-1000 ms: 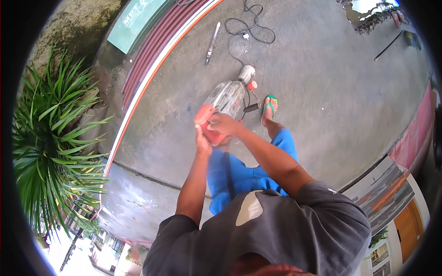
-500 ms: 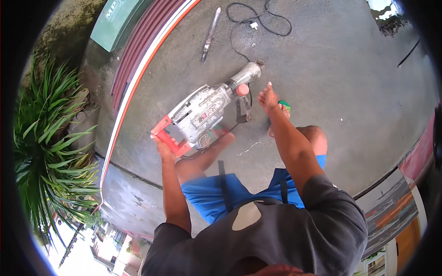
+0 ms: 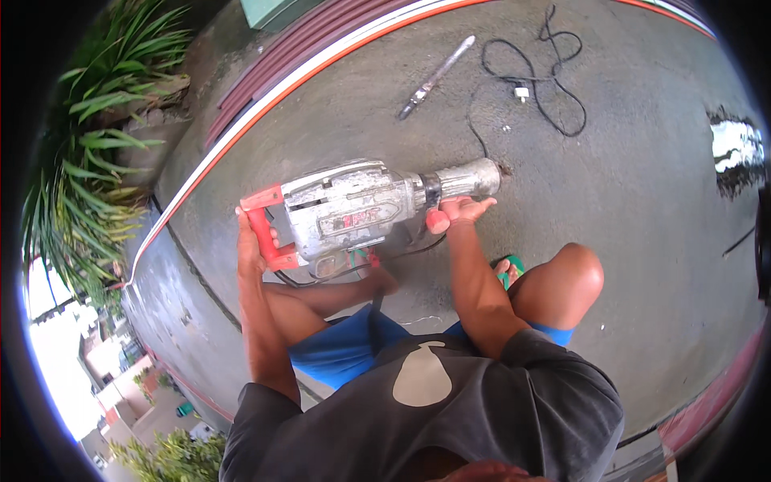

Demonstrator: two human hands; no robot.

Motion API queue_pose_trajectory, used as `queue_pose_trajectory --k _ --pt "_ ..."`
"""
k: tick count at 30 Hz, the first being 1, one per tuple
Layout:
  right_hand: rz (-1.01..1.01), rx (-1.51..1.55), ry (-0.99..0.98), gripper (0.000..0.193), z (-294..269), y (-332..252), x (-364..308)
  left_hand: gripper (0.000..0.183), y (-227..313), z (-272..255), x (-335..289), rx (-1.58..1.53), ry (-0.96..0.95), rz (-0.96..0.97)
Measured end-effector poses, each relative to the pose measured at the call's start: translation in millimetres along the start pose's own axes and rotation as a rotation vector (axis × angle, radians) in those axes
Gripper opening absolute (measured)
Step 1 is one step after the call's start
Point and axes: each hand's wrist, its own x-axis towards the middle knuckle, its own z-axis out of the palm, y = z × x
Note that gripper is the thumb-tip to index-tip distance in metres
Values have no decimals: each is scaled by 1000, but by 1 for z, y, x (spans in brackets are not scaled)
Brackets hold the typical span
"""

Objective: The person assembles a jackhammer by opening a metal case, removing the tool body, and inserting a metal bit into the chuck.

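One breaker [image 3: 347, 210], held crosswise before the person, long axis left to right, nose [image 3: 467, 178] rightward; left hand [image 3: 250, 245] wrapped round the red rear handle [image 3: 262, 231]; right hand [image 3: 463, 210] nearer the nose, against its near side, finger closure hidden; chisel [image 3: 436, 79] beyond.
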Motion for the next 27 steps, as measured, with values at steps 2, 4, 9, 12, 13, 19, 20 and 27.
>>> queue_pose_trajectory --k 2,4,9,12,13,19,20,27 --pt "53 66 -91 124 6 8 0 73 -9 -9 -5 -19 20 30" --pt "48 4 -148 122 9 11 6 71 -14 -9 -10 -46 -7 54" --pt "-39 -46 -59 119 14 9 3 75 -24 -1 -8 -33 11 75" --pt "-142 -12 -59 117 38 -10 -12 76 -21 7 4 -31 -24 73" --pt "-191 -34 -77 116 50 -13 -24 76 -18 13 11 -47 -33 103" --pt "-624 -220 -397 110 148 -80 -110 78 -60 101 73 -210 -310 44" --pt "-677 -275 -546 106 162 -82 -129 81 -76 115 91 -243 -365 8" --pt "-1046 -706 -799 107 208 -88 -265 94 -149 275 82 -490 -637 -119"
